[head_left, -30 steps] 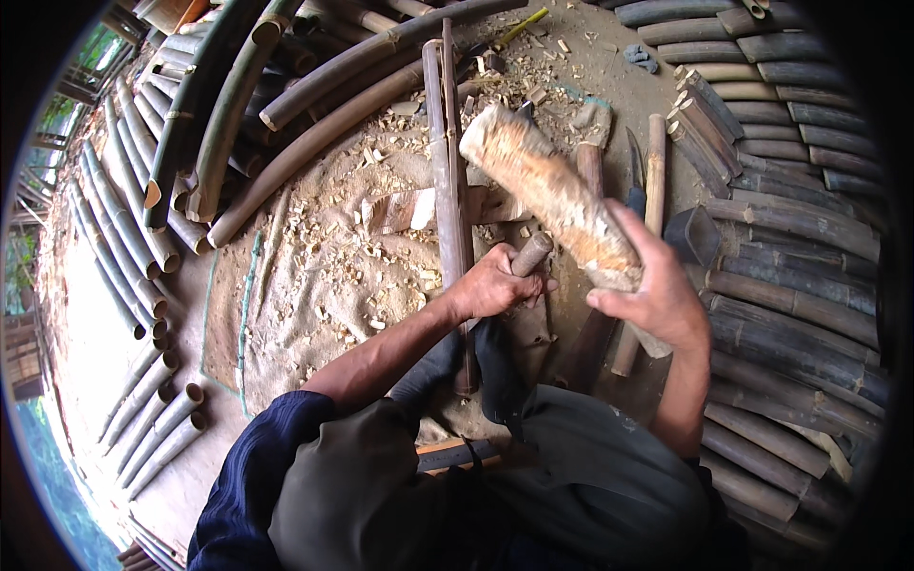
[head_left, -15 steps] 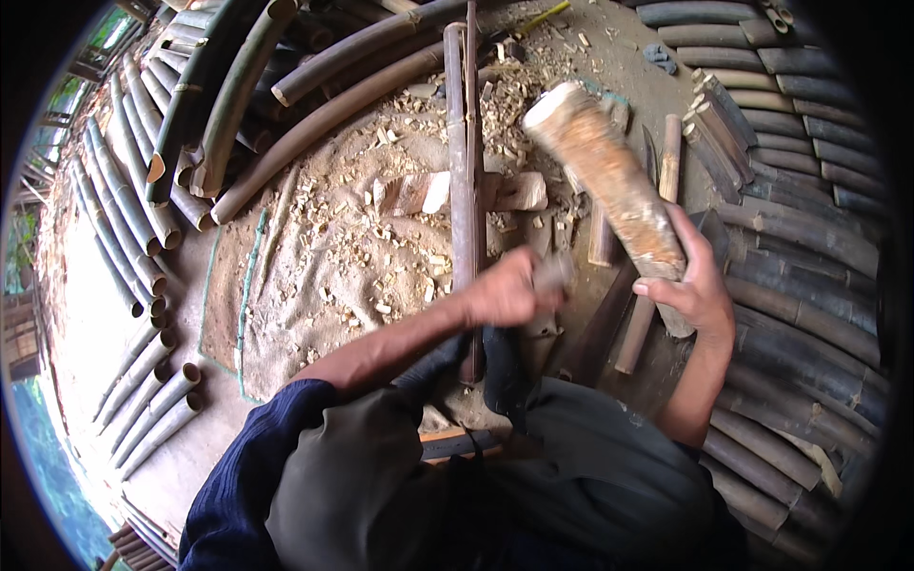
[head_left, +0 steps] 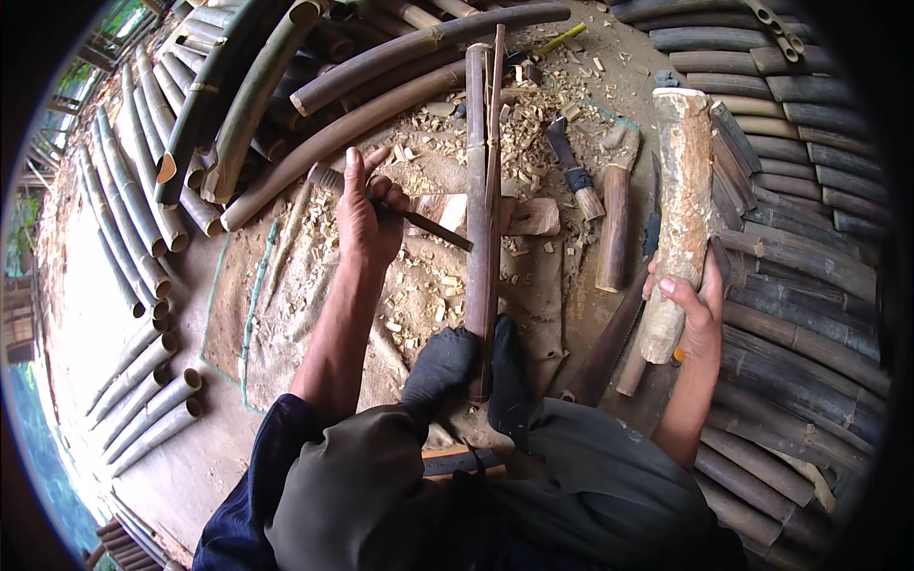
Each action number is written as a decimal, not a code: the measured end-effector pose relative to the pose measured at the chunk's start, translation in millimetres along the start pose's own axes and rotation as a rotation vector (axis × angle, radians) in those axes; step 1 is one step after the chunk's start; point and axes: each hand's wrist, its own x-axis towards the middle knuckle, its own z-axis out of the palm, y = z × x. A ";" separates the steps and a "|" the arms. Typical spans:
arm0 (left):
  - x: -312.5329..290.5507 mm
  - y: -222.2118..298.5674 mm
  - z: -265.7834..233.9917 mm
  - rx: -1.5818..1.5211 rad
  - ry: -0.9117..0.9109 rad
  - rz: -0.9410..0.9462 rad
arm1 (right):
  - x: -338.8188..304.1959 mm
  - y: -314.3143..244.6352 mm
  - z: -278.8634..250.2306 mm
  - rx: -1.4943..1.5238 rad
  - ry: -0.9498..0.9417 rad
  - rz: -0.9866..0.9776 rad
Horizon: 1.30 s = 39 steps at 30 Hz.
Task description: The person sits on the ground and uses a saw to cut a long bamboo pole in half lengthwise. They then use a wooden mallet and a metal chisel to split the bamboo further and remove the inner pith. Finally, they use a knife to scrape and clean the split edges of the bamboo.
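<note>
My left hand (head_left: pixel 367 214) is closed round a chisel (head_left: pixel 443 230), thumb and index finger raised. Its dark blade reaches right, and the tip meets the side of a bamboo pole (head_left: pixel 476 133), or appears to. The pole lies lengthwise away from me, its near end between my dark-covered feet, across a split wood block (head_left: pixel 443 211). A long split runs along the pole's right side. In my right hand (head_left: pixel 695 305) is a thick, rough-barked wooden log (head_left: pixel 684 181), gripped at its lower end and held nearly upright, apart from the pole.
Wood chips litter a burlap sheet (head_left: pixel 295 314). Right of the pole lie a wood-handled knife (head_left: pixel 571 171), a short bamboo mallet-like piece (head_left: pixel 614 228) and a saw-like dark blade (head_left: pixel 609 347). Bamboo poles (head_left: pixel 138 209) are stacked at left; split dark bamboo (head_left: pixel 809 247) lines the right.
My left hand has moved left and away from me, and the chisel now shows plainly against the pole. The log has swung from leaning left to nearly upright, further right.
</note>
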 end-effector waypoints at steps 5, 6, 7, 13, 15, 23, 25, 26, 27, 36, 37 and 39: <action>29.2 -27.0 -30.0 -0.141 -0.023 -0.056 | 1.5 -2.7 16.4 -0.076 -0.040 -0.011; 31.1 -30.2 -26.5 -0.144 0.008 -0.059 | 1.9 -1.8 17.8 -0.073 -0.045 -0.012; 31.6 -32.2 -24.7 -0.150 0.010 -0.061 | 2.4 -1.1 18.9 -0.070 -0.050 -0.014; 33.6 -34.0 -22.2 -0.136 -0.033 -0.036 | 0.3 -1.3 23.3 -0.088 -0.073 -0.009; 29.8 -34.2 -15.6 -0.113 -0.043 -0.021 | -0.1 -1.9 22.2 -0.094 -0.077 -0.014; 16.5 -33.6 10.0 -0.019 -0.107 0.093 | -2.6 -9.2 20.3 -0.081 -0.048 -0.025; 14.3 -33.1 16.3 0.008 -0.125 0.102 | -3.1 -9.4 16.4 -0.114 -0.056 -0.059; 13.1 -33.2 19.7 0.016 -0.116 0.100 | -3.4 -9.6 14.7 -0.131 -0.060 -0.075; 13.1 -33.4 20.1 0.026 -0.104 0.102 | -3.6 -9.6 14.3 -0.130 -0.060 -0.073; 4.5 -34.5 29.6 0.101 -0.140 0.181 | -5.7 -18.8 16.9 -0.113 -0.042 -0.047; 6.0 -36.6 30.4 0.119 -0.145 0.190 | -5.2 -21.0 16.2 -0.107 -0.050 -0.059; 6.2 -36.3 31.6 0.133 -0.149 0.192 | -4.0 -24.7 17.2 -0.100 -0.060 -0.079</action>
